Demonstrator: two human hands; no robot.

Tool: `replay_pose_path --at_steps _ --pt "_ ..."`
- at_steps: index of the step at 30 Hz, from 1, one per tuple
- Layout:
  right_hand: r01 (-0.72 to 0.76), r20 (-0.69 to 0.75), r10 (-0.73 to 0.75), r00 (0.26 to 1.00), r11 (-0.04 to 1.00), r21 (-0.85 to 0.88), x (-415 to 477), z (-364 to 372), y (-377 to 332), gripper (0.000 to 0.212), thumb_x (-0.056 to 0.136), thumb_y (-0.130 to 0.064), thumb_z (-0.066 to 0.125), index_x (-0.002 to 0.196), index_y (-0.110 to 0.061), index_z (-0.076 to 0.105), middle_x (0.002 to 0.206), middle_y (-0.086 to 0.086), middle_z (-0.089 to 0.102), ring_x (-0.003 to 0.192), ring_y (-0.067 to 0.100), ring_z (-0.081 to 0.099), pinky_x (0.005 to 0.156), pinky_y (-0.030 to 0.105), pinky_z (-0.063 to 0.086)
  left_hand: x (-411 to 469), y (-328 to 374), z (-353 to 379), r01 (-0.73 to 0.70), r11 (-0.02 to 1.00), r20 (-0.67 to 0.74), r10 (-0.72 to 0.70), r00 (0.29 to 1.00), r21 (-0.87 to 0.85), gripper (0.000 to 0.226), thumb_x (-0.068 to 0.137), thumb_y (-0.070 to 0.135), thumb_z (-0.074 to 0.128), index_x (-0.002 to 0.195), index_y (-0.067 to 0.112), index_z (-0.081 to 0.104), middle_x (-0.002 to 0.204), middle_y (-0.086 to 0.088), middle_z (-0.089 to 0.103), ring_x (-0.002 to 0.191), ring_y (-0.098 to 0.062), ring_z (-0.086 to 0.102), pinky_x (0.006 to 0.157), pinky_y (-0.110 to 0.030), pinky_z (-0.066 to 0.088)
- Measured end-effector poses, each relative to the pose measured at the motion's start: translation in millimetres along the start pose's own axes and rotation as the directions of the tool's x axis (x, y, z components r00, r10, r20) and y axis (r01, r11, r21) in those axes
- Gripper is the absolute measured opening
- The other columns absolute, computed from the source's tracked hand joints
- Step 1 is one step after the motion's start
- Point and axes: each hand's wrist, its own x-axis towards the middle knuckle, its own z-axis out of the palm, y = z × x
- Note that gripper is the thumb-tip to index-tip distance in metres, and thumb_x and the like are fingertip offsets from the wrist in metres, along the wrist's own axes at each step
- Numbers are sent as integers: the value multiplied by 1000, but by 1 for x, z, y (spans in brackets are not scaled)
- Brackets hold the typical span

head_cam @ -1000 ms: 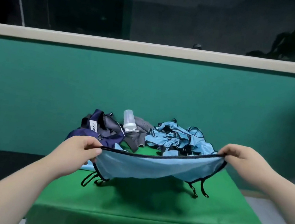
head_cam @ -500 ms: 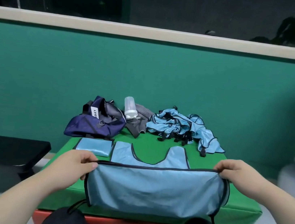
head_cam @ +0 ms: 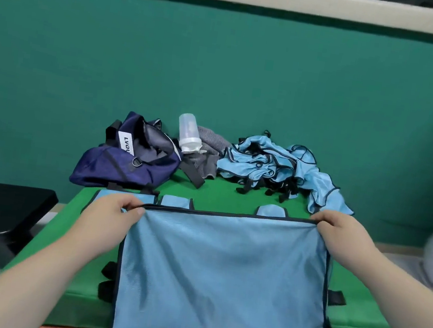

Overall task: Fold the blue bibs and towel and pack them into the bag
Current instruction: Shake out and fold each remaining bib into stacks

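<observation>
While both hands pinch its dark-trimmed far edge, the light blue mesh bib (head_cam: pixel 222 275) lies spread across the near half of the green padded worktop (head_cam: pixel 233 196). The left hand (head_cam: pixel 117 211) holds the left corner and the right hand (head_cam: pixel 339 234) the right, with the fingers (head_cam: pixel 323 223) curled over the hem. This looks like the first fold, hem brought up toward the shoulder tabs. The next move probably calls for matching corners across the width. Its long axis runs left to right, with the neck end toward the wall. The navy fabric bag (head_cam: pixel 126 162) sits at the back left.
</observation>
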Motion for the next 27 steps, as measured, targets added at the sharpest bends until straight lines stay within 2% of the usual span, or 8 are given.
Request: replay_pose_path --at_steps 4,7,12,17,20,22,25,27 --pt "-13 -38 13 999 1000 -23 55 25 -3 26 95 -11 45 95 -23 67 75 -1 64 61 18 54 55 28 37 57 -6 27 -24 1000 -37 25 999 19 12 92 25 64 84 33 66 83 17 66 78 -4 59 68 -30 40" --pt "-38 -65 35 997 998 -48 99 47 1 26 96 -12 44 99 -21 67 74 -4 60 61 17 52 54 27 34 100 -8 49 -49 998 -54 52 997 45 10 94 23 62 89 28 68 85 13 67 85 -16 61 73 -31 40" --pt "-51 -76 37 996 980 -191 156 87 16 30 97 -16 41 112 -28 64 102 2 67 83 23 57 69 33 44 158 -28 95 -26 984 -44 35 998 178 14 96 29 58 104 27 70 101 5 69 99 -24 60 82 -36 45" --pt "82 11 -88 996 873 -481 158 125 28 42 96 -30 53 137 -27 53 137 2 53 125 28 47 103 46 43 160 -39 127 -20 896 -52 48 997 444 47 92 53 58 134 32 55 128 1 57 120 -29 48 95 -47 40" --pt "283 80 -274 958 876 -389 120 147 24 36 90 -27 59 125 -25 64 129 -2 56 126 25 49 105 46 41 119 -33 138 -194 925 -31 215 976 326 32 90 51 53 114 34 65 116 9 58 111 -22 51 92 -43 40" --pt "385 116 -367 923 871 -304 87 161 24 28 84 -27 57 108 -24 72 117 -3 63 117 25 56 100 44 45 87 -31 143 -280 931 85 268 960 232 29 87 49 49 107 36 66 110 19 54 108 -12 49 94 -36 40" --pt "398 169 -366 915 888 -229 47 171 21 31 82 -33 52 104 -25 73 112 -7 64 113 18 57 100 36 42 53 -40 148 -363 909 264 307 915 202 37 88 57 38 106 38 63 107 25 50 106 0 46 96 -25 37" --pt "398 142 -374 917 890 -225 24 176 22 30 83 -36 49 101 -27 72 109 -10 63 110 18 59 95 32 42 38 -54 147 -430 860 298 349 889 277 42 83 61 35 101 38 65 104 24 53 104 -1 51 93 -27 41"
